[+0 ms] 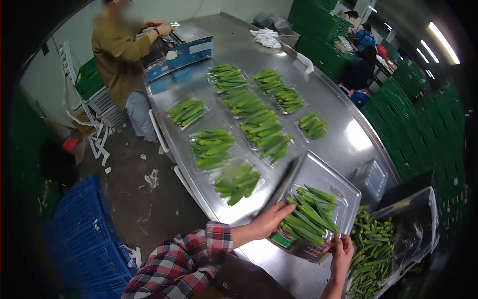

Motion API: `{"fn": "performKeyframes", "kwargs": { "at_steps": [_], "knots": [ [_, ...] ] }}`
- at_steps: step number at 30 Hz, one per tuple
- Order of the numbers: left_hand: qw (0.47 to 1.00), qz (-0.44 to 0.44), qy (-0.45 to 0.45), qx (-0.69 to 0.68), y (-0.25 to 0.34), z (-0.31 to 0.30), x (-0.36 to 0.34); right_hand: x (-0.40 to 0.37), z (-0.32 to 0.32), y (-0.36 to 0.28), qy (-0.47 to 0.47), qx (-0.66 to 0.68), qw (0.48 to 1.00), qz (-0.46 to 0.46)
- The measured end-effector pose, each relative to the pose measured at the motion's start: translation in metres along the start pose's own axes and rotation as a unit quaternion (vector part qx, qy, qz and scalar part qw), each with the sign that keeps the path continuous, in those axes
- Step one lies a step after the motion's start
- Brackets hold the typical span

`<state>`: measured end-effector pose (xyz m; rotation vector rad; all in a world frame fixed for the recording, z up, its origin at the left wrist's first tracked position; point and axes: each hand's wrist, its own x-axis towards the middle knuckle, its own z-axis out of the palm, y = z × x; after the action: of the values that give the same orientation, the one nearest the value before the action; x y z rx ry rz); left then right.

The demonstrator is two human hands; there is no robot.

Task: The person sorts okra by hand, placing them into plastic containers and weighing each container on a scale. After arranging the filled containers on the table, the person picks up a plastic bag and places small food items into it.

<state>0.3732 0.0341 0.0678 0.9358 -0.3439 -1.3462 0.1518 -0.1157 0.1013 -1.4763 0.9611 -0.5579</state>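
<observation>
A pile of green okra (311, 214) lies in a clear tray on the metal pan of a scale (348, 192), whose green display shows at its lower left. My left hand (271, 219) is at the left side of this pile, its fingertips curled against the okra and the tray's edge. At the lower right corner of the tray, my right hand (342, 251) has its thumb and fingers pinched together on the edge. Several packs of okra (236, 182) are laid out in rows on the steel table (343, 144) beyond the scale.
A bag-lined crate of loose okra (371, 249) is at the right, beside stacked clear trays (373, 177). Another person (119, 55) works at a blue machine (181, 57) at the far left. Blue crates (89, 234) stand lower left, green crates (418, 119) right.
</observation>
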Motion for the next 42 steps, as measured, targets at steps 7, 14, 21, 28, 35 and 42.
{"fn": "performKeyframes", "kwargs": {
  "at_steps": [7,14,21,28,35,42],
  "knots": [
    [0.978,0.106,0.121,-0.130,0.085,-0.150,-0.033,0.064,0.132,-0.040,-0.117,0.010,0.987,-0.106],
    [0.900,0.322,0.279,-0.091,0.190,-0.350,-0.021,0.099,0.129,-0.039,-0.044,0.013,0.998,-0.039],
    [0.826,0.349,0.424,-0.126,0.238,-0.482,0.029,0.110,0.097,-0.040,0.086,-0.041,0.995,-0.032],
    [0.727,0.140,0.671,-0.042,0.253,-0.522,0.031,0.115,0.062,-0.034,0.154,-0.079,0.983,-0.067],
    [0.695,0.221,0.649,0.216,0.234,-0.610,0.005,0.122,0.004,-0.026,0.281,-0.175,0.941,-0.065],
    [0.683,0.234,0.550,0.420,0.151,-0.413,-0.045,0.190,-0.092,0.014,0.256,-0.548,0.776,-0.177]
  ]
}}
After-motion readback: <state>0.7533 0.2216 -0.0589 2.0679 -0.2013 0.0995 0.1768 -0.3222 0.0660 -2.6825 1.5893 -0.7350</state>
